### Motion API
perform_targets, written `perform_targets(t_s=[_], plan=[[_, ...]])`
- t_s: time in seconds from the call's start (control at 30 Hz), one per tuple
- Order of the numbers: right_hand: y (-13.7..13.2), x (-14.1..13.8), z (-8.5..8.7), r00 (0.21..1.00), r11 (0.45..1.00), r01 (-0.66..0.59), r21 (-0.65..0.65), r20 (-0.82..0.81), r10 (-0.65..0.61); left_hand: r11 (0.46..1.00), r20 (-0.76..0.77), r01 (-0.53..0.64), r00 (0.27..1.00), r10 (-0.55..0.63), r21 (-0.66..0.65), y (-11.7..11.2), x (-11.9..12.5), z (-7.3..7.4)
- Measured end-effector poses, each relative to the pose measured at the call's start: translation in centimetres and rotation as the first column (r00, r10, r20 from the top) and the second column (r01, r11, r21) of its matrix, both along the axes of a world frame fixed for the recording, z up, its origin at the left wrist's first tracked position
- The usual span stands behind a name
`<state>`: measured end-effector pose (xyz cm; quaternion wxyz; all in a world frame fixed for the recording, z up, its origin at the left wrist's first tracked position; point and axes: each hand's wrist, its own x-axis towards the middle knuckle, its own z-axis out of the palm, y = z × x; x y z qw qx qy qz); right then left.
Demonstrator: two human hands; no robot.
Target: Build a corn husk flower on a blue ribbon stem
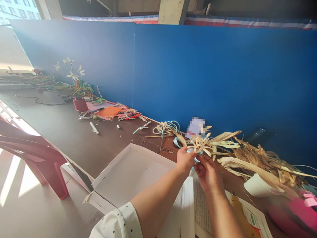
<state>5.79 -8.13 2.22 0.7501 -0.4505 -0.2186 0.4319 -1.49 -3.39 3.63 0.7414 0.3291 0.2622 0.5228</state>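
A small pale straw flower with thin pointed petals is held up over the brown table. My left hand pinches it from below at the base. My right hand is closed just under it, fingers pressed around a light blue ribbon at the stem. Both forearms reach in from the bottom of the view.
A flat white cardboard box lid lies before me. Dried corn husks and a white cup lie at right. Craft scraps, an orange sheet and finished flowers line the blue partition. A red plastic chair stands left.
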Motion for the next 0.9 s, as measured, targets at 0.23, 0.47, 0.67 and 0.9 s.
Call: perform_targets(t_s=[0.23, 0.47, 0.67, 0.9], plan=[[-0.4, 0.3, 0.4, 0.997, 0.999, -0.035, -0.023, 0.065, 0.036, 0.996, -0.165, -0.083, 0.983, 0.085, 0.021, -0.3, -0.3, 0.6], [-0.4, 0.3, 0.4, 0.992, 1.0, -0.022, -0.009, 0.128, 0.023, 0.993, -0.19, -0.048, 0.979, 0.068, 0.106, -0.4, 0.5, -0.3], [-0.4, 1.1, 0.3, 0.978, 0.994, 0.105, -0.016, 0.184, -0.1, 0.97, -0.261, -0.08, 0.955, 0.14, 0.228, -0.7, 0.0, 0.0], [-0.6, 1.3, 0.8, 0.987, 0.998, 0.004, 0.058, 0.163, -0.014, 0.969, -0.377, -0.023, 0.919, 0.117, 0.245, -0.5, -0.3, -0.3]])
